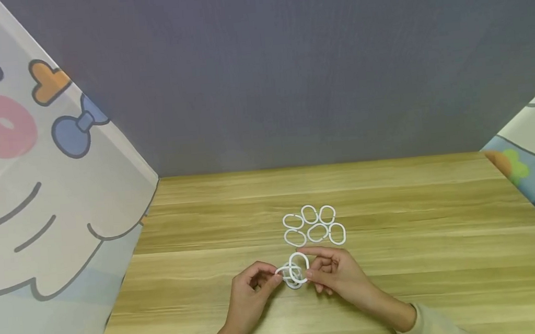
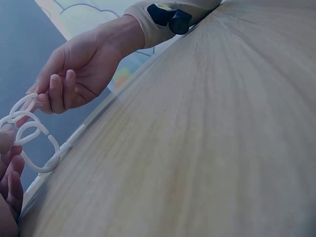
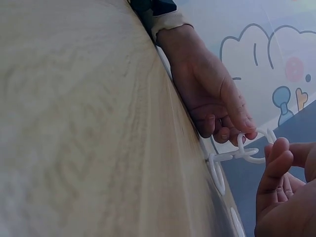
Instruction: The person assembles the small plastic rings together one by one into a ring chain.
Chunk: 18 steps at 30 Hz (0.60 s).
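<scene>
Several white plastic split rings hang linked together between the two hands, just above the table. My left hand [image 1: 249, 293] pinches one white ring [image 1: 279, 269] between thumb and forefinger at the left of the cluster. Another white ring [image 1: 298, 254], facing the head camera, is gripped at its right side by my right hand [image 1: 344, 276], its forefinger reaching over the top. In the left wrist view a lower ring [image 2: 42, 171] dangles from the linked ones, with a gap in its loop. Where the rings cross, their exact linking is hard to make out.
Several loose white rings lie in two rows on the wooden table [image 1: 200, 277], just beyond the hands; one is the ring [image 1: 336, 224] at the right. A grey panel [image 1: 307, 69] rises behind the table. Cartoon-printed sheets [image 1: 63, 204] flank both sides.
</scene>
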Each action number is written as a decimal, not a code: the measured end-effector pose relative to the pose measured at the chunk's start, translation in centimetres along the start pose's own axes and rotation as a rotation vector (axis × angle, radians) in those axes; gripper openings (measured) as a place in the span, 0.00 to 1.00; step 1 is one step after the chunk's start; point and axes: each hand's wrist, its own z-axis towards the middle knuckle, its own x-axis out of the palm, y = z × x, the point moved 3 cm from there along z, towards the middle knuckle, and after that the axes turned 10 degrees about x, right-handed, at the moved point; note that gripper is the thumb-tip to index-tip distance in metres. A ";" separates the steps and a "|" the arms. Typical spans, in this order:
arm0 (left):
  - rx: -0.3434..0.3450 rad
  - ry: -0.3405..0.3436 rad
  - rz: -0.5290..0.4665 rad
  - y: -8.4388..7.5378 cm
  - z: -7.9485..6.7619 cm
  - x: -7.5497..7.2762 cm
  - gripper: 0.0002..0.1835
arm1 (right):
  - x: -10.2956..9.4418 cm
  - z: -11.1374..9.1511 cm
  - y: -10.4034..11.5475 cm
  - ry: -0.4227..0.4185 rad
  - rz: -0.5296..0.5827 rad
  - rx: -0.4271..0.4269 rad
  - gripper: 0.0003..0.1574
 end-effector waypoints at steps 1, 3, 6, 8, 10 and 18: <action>0.002 0.003 0.002 0.0 0.0 0.0 0.06 | 0.0 0.0 0.0 -0.001 -0.003 -0.001 0.32; 0.004 0.003 0.003 0.1 0.0 0.0 0.06 | 0.0 0.0 0.0 -0.006 -0.012 -0.002 0.32; 0.005 -0.003 0.006 0.2 0.0 0.1 0.06 | -0.1 0.1 -0.1 -0.011 -0.020 0.001 0.32; 0.011 -0.007 0.011 0.1 0.1 0.0 0.06 | -0.1 0.1 -0.1 -0.011 -0.021 0.004 0.33; 0.014 -0.006 0.014 0.1 0.1 0.1 0.06 | -0.1 0.1 -0.1 -0.011 -0.020 0.006 0.33; 0.008 0.001 0.009 0.0 0.1 0.0 0.06 | 0.0 0.1 -0.1 -0.009 -0.010 0.013 0.32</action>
